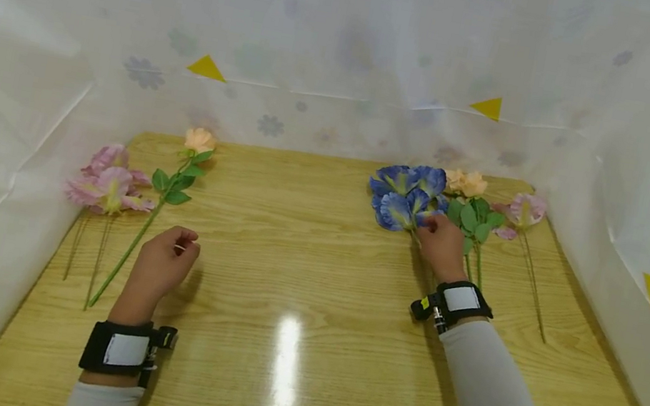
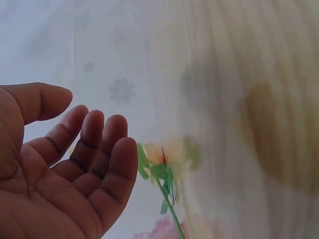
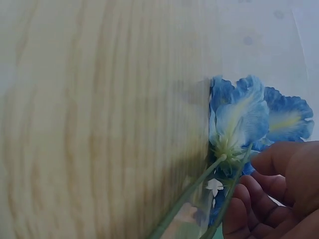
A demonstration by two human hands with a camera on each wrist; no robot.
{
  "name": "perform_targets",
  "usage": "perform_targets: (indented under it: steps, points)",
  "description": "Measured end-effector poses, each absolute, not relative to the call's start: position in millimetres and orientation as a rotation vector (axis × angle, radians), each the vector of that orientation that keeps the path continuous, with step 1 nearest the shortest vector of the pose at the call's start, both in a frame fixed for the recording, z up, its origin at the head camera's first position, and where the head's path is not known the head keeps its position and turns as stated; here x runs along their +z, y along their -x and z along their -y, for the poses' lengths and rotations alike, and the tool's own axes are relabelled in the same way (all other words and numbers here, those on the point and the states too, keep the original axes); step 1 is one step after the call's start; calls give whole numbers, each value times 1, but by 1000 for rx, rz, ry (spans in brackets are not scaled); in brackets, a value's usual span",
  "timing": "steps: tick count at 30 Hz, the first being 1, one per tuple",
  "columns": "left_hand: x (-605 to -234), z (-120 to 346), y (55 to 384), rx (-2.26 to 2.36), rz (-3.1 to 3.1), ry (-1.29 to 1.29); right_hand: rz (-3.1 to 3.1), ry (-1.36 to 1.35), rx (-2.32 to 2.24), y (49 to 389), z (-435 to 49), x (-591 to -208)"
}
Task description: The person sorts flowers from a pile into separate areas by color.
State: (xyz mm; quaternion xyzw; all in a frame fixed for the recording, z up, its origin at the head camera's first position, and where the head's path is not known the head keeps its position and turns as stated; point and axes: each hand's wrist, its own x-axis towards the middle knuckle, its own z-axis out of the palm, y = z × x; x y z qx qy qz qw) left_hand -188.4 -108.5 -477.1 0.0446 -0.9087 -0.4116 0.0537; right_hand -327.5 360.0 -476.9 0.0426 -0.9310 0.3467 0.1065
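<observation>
1. Blue flowers with ruffled petals, paler and yellowish toward their centres, are seen; green stems (image 3: 217, 219) are shown beneath them in the right wrist view.
2. The blue flowers (image 1: 399, 205) are gathered at the far right part of the wooden table (image 1: 272, 244), just beside peach flowers (image 1: 473, 184) with green leaves; a pink flower (image 1: 527, 210) is set farther right.
3. The right hand (image 1: 445, 252) is placed at the base of the blooms, its fingers bent and its fingertips brought up along one stem; whether that stem is pinched or merely touched cannot be told.
4. The left hand (image 1: 165, 265) is held loosely, fingers slightly bent and thumb apart, with nothing gripped; nearest to it, a leafy peach flower (image 1: 200, 140) and pink flowers (image 1: 114, 186) are laid on the left.
</observation>
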Motion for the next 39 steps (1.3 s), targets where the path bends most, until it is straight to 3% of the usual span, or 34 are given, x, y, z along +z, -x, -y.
perform_targets:
  steps: [7, 13, 32, 39]
  points:
    - [-479, 140, 187, -748, 2905, -406, 2669, -83, 1142, 316, -357, -470]
    - [-482, 159, 185, -745, 3053, -554, 2633, -58, 1147, 307, -347, -472]
    - [-480, 152, 192, -524, 3166, -301, 2576, -271, 1326, 285, -292, -489]
    - [-485, 146, 192, -721, 3108, -248, 2571, -301, 1392, 276, -279, -495]
